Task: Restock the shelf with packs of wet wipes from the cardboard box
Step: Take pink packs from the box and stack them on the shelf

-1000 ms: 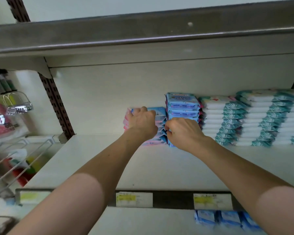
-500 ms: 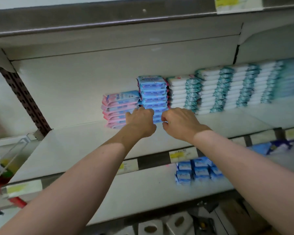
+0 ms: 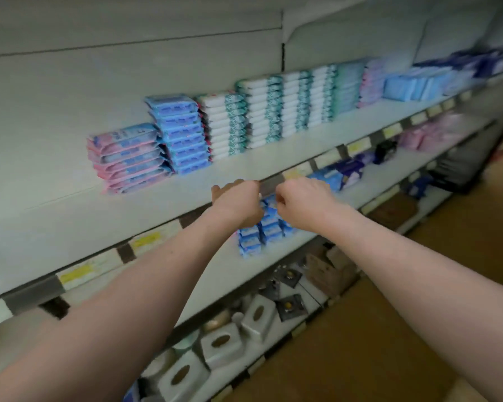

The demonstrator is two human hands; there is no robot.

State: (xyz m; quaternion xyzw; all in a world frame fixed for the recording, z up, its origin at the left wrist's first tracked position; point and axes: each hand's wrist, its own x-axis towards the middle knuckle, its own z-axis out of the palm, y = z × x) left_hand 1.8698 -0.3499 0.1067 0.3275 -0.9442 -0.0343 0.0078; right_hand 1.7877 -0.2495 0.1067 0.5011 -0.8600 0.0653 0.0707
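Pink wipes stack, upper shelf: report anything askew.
The pink stack looks untidy: its packs slump and fan out unevenly, and it stands lower than the squared-up blue stack next to it on the right. Blur hides finer detail.

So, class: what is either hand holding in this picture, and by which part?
Nothing that shows: the left hand and right hand are curled, clear of the wipe stacks.
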